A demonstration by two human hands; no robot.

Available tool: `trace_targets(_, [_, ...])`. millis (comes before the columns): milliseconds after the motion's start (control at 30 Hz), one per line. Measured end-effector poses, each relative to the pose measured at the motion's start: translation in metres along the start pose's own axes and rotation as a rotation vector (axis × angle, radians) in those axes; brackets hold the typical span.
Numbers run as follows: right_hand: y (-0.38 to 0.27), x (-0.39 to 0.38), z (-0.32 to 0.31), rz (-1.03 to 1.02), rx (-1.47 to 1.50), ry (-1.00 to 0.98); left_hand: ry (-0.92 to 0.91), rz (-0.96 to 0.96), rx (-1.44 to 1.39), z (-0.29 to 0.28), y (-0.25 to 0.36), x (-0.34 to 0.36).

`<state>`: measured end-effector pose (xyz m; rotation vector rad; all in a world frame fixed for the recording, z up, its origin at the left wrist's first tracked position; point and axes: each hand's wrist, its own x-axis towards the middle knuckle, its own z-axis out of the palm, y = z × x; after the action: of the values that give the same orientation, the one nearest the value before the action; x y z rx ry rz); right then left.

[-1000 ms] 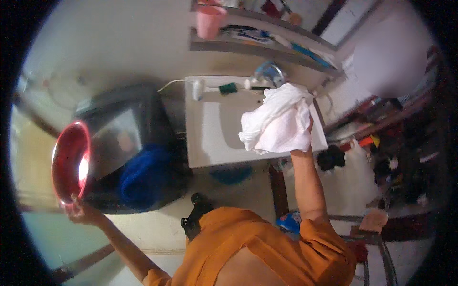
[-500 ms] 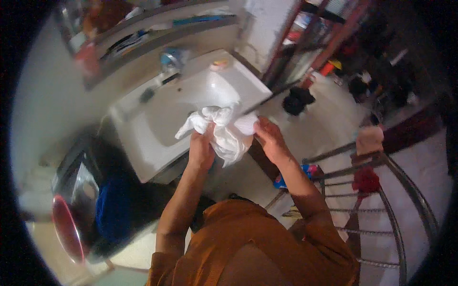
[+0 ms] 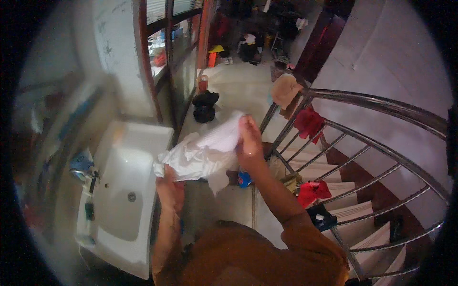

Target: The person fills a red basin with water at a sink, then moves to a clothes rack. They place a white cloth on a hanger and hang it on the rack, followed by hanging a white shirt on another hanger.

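Between my hands is a bundle of white and pale pink cloth [image 3: 198,159], partly spread out beside the sink. My left hand [image 3: 170,190] is closed on its left end at the sink's right rim. My right hand [image 3: 249,143] grips the upper right end, raised higher, with a flap of cloth hanging below. The white sink [image 3: 121,219] lies to my left, with a tap [image 3: 88,176] and a green sponge [image 3: 89,211] on its ledge.
A curved metal stair railing [image 3: 381,159] runs along my right above steps [image 3: 348,205], draped with a tan cloth [image 3: 285,89] and red cloths [image 3: 309,123]. A black bag [image 3: 204,114] stands on the floor ahead, near a wood-framed glazed partition [image 3: 169,62]; clutter fills the far end.
My left hand has left the red basin and joined my right on the cloth, which is now more stretched out. The view has turned right toward the stairs.
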<state>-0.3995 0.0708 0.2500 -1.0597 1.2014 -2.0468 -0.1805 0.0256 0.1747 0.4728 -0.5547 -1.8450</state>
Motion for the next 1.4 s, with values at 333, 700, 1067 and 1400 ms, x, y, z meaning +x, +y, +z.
trace_targets(333, [0.021, 0.011, -0.057, 0.126, 0.3, 0.057, -0.294, -0.415, -0.112, 0.031, -0.028, 0.028])
trace_targets(700, [0.134, 0.047, -0.207, 0.23, -0.609, -0.061, -0.582, -0.236, 1.76, 0.0, -0.093, 0.098])
trace_targets(1067, [0.078, 0.128, -0.242, 0.302, 0.153, 0.173, -0.572, -0.173, 1.27, 0.035, -0.192, 0.19])
trace_targets(1400, [0.177, 0.223, -0.248, 0.512, -0.138, -0.084, -0.407, -0.901, 0.339, 0.072, -0.261, 0.319])
